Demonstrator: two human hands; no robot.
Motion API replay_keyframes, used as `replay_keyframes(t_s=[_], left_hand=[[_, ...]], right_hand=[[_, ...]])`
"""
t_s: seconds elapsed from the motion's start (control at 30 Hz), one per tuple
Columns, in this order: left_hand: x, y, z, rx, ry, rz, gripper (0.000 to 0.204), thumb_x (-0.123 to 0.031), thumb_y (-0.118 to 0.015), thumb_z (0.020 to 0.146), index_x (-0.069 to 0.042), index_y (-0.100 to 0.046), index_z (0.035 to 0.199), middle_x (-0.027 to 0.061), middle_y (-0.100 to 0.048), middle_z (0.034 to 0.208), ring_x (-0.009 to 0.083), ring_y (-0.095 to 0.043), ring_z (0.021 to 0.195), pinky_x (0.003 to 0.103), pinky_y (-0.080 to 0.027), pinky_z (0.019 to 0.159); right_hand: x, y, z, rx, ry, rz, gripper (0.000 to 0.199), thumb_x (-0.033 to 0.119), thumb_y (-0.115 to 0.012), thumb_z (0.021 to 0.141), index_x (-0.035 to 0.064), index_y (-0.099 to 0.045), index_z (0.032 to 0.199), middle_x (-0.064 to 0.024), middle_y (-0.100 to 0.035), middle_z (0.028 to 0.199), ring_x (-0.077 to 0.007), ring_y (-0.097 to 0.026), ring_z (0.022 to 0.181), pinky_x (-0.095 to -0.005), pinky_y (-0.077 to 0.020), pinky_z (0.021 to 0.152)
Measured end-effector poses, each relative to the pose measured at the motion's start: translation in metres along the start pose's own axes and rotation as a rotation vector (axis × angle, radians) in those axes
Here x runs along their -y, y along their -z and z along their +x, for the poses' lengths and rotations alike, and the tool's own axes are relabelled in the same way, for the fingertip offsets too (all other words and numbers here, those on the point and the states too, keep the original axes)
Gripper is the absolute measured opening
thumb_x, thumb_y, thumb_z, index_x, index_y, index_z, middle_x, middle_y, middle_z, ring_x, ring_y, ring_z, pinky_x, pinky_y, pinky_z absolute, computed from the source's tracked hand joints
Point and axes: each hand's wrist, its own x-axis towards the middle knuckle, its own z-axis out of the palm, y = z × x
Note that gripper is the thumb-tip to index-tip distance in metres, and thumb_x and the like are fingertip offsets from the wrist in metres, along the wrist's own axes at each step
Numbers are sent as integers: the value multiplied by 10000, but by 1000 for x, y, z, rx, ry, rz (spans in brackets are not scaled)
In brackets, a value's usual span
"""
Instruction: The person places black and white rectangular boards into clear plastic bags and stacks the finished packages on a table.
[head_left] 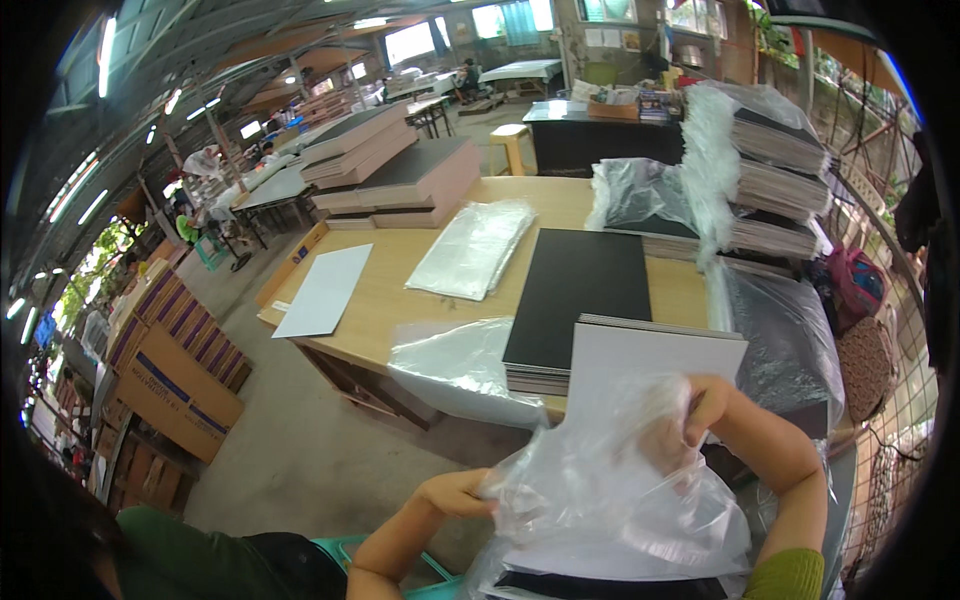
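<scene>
Clear plastic bag (pixel 610 490) gripped by both hands (pixel 462 492) (pixel 690 415), board stack (pixel 640 350) at table edge (pixel 330 350), open floor left.

Bare forearms, green sleeve (pixel 788 577) (right arm)

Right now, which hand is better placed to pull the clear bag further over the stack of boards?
Probably the left hand: it already pinches the clear bag at its edge, while the right hand sits inside the bag against the boards.

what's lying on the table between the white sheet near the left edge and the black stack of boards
In the head view, between the white sheet and the black stack of boards lies a flat pile of clear plastic bags; otherwise bare wooden table.
</scene>
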Motion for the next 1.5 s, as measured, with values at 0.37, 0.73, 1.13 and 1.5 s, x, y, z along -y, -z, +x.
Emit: replay_keyframes(t_s=[0.37, 0.73, 1.13, 1.5], left_hand=[[47, -23, 45, -301, -225, -817, 766, -598, -404, 898, 30, -384, 1335, 204, -551, 1207, 338, -530, 1109, 406, -477, 874], [11, -1, 112, 6, -488, -759, 336, -398, -590, 866, -127, -548, 1060, 3, -533, 677, 95, -490, 526, 241, -381, 473], [-37, 6, 177, -1002, -3, 1300, 534, 31, -612, 688, -199, -618, 1170, 79, -436, 906, 207, -493, 612, 299, -437, 551], [-70, 45, 149, -423, 56, 618, 168, -121, -602, 794, 17, -671, 861, 46, -471, 925, 136, -483, 789, 265, -392, 668]], right_hand=[[-40, -87, -123, -885, 67, 114, 189, 148, -683, 800, -28, -647, 857, -148, -651, 790, -321, -645, 824, -489, -497, 721], [-102, -139, -148, -997, 483, 387, 233, 47, -768, 616, -19, -671, 816, -193, -663, 935, -289, -631, 838, -408, -504, 698], [-41, -66, -109, -2172, -46, -1386, 363, -101, -551, 710, 57, -637, 1025, -37, -538, 818, -75, -406, 559, -222, -336, 487], [-10, -91, -116, -1996, -201, -1400, 27, -39, -619, 707, -28, -608, 729, -30, -538, 595, -70, -440, 537, -237, -343, 502]])
